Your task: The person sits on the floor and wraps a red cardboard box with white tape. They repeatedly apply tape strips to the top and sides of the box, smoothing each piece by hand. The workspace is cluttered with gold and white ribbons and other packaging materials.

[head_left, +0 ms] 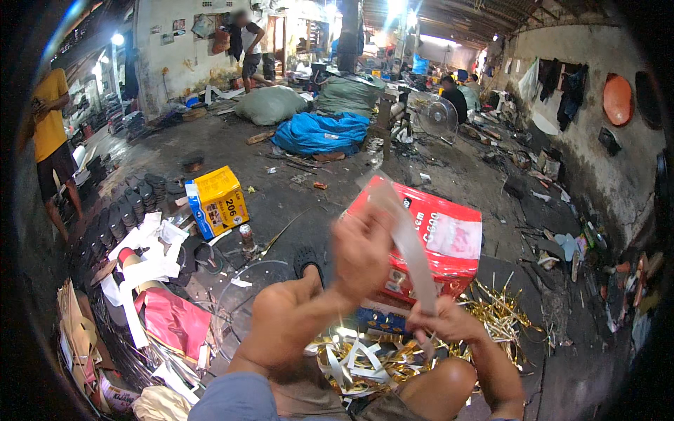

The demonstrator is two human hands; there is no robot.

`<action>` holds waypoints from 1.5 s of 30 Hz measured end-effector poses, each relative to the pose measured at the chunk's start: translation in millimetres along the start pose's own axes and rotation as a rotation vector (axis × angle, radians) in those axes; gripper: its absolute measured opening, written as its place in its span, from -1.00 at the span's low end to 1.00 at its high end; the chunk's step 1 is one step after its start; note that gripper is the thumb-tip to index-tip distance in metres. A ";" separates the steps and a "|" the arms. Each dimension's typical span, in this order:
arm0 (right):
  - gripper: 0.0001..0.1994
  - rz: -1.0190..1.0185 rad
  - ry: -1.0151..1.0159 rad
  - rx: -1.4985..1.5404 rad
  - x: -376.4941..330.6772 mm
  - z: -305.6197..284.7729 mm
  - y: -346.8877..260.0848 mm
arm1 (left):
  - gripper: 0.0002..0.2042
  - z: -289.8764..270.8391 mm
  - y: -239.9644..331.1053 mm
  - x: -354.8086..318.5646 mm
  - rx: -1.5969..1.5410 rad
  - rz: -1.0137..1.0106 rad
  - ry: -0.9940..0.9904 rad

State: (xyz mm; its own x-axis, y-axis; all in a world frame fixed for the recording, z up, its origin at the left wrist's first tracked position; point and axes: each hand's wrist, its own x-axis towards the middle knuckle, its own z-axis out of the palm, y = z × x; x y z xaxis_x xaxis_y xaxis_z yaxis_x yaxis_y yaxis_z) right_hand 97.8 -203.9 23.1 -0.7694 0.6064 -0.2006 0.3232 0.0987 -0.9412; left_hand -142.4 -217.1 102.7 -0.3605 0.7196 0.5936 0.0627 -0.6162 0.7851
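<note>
A long pale grey strip [414,259] bends between my two hands in front of a red box. My left hand [361,249] is raised in a closed grip at the strip's upper part, smeared by motion. Lower down, my right hand [446,323] pinches the strip's lower end above my knee. The red box [449,228] stands just beyond both hands, with a dark blue patterned piece [379,320] under its near side. Shiny gold and white strips [361,365] lie in a tangled heap between my legs, spreading right as gold strips [502,312].
A yellow and blue box [217,203] stands at left, near rows of dark soles [126,210]. White scraps [151,263] and red sheet material [175,319] lie beside me. Farther off are a blue bundle [321,133], a fan [437,118] and several people, one in a yellow shirt [50,116].
</note>
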 end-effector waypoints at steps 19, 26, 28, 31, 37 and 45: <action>-0.81 -0.043 0.587 0.322 1.5 -56.0 -3.2 | -0.92 2.0 -93.2 86.2 -0.256 -0.120 -0.358; -0.83 0.049 0.674 -0.057 -9.2 -121.5 -12.7 | -0.87 -55.7 -175.3 167.4 0.082 -0.348 -0.001; -0.81 0.142 0.711 -0.160 -5.2 -134.6 -10.8 | -0.75 -69.9 -200.4 174.6 0.543 -0.330 0.045; -0.79 0.108 0.711 -0.279 6.4 -147.9 9.6 | -0.57 -54.2 -212.8 155.5 1.299 0.097 0.043; -0.73 0.080 0.905 -0.783 24.8 -128.7 6.9 | -0.45 96.7 -184.0 64.7 0.408 0.329 -0.795; -0.80 0.064 1.052 -0.865 18.3 -123.7 14.5 | -0.78 143.6 -188.0 24.0 0.133 -0.019 -0.800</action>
State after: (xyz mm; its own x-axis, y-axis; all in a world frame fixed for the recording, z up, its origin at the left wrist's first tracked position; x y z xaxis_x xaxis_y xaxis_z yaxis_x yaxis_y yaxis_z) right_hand 156.6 -93.8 39.5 -0.0856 0.8993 0.4289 0.8800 0.2701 -0.3906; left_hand -29.2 -38.0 -5.2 0.4090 0.7714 0.4875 0.1914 -0.5948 0.7807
